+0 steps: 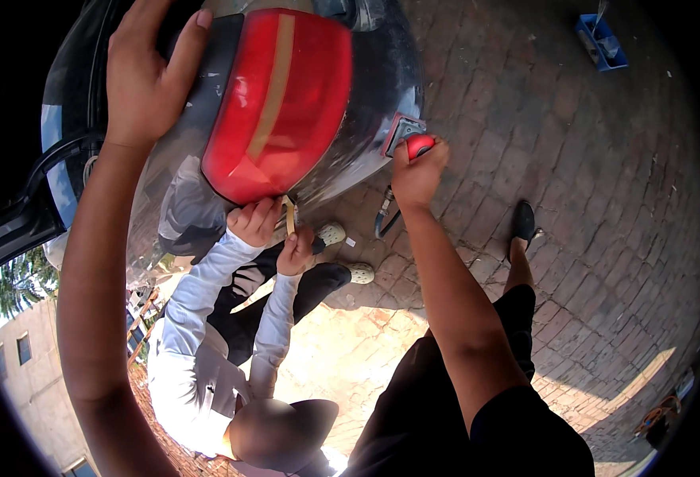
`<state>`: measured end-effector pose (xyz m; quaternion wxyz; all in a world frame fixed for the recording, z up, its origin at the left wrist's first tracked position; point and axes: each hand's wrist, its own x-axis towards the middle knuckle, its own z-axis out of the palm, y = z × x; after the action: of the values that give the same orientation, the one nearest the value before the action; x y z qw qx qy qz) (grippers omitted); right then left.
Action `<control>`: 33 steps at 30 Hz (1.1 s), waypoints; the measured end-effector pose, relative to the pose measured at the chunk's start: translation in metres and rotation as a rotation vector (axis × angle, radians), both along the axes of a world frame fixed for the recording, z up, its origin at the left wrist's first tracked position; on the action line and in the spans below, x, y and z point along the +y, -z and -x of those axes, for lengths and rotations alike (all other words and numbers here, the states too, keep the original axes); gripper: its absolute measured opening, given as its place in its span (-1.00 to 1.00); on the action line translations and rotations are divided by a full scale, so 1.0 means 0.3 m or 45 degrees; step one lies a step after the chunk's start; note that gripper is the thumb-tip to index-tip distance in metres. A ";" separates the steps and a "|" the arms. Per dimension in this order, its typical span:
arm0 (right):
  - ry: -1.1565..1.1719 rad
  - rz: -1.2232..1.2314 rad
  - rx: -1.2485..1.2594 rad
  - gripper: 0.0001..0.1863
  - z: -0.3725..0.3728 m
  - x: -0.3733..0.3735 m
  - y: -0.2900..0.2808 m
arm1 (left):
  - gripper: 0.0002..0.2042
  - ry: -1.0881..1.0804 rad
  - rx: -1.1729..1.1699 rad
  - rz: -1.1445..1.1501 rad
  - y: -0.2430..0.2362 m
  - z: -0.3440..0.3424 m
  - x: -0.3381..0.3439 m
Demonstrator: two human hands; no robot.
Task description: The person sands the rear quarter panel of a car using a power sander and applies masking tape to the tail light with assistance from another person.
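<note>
A dark car's rear corner fills the upper left, with a red tail light (pixel 318 87) crossed by a tan tape strip. My left hand (pixel 145 95) rests on the body left of the lamp, thumb apart from the fingers and holding nothing. My right hand (pixel 417 175) is closed on the red grip of a sanding tool (pixel 400 131), held at the scuffed panel (pixel 366 163) right of the lamp. A hose (pixel 383 215) hangs below the tool. Just under the lamp, a co-worker's two hands (pixel 250 224) hold a strip of tape (pixel 290 213) at its edge.
The co-worker (pixel 191 358) in a white long-sleeved top and cap is close below the car. Brick paving (pixel 564 262) spans the right side, with a blue bin (pixel 610 56) at top right and cords (pixel 658 417) at lower right. A building (pixel 32 358) stands at far left.
</note>
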<state>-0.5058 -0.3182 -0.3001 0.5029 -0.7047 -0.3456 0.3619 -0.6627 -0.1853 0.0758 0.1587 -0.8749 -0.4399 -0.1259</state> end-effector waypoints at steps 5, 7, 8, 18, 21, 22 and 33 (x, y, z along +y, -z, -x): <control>-0.031 0.032 -0.022 -0.42 -0.005 0.027 0.003 | -0.65 -0.117 0.071 -0.064 0.011 -0.047 -0.030; 0.011 -0.001 -0.113 -0.40 -0.018 0.047 0.045 | -0.66 0.022 0.013 0.001 -0.005 -0.004 0.011; 0.004 0.001 -0.102 -0.40 -0.011 0.038 0.052 | -0.66 0.016 0.024 0.004 -0.016 -0.002 0.000; -0.061 -0.032 0.031 -0.43 -0.005 0.016 0.010 | -0.65 0.015 0.027 0.007 -0.004 0.014 0.005; -0.044 -0.062 -0.004 -0.43 0.005 0.012 0.003 | -0.66 0.007 0.038 -0.013 0.002 0.014 0.003; -0.016 -0.085 -0.025 -0.43 0.006 0.013 0.008 | -0.66 0.018 0.004 0.006 0.002 0.010 0.006; 0.094 -0.054 -0.006 -0.39 0.038 -0.006 0.032 | -0.66 0.012 0.017 0.039 -0.002 -0.004 0.011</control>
<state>-0.5172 -0.3198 -0.3095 0.5299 -0.7072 -0.3281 0.3339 -0.6615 -0.1820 0.0763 0.1479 -0.8801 -0.4365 -0.1140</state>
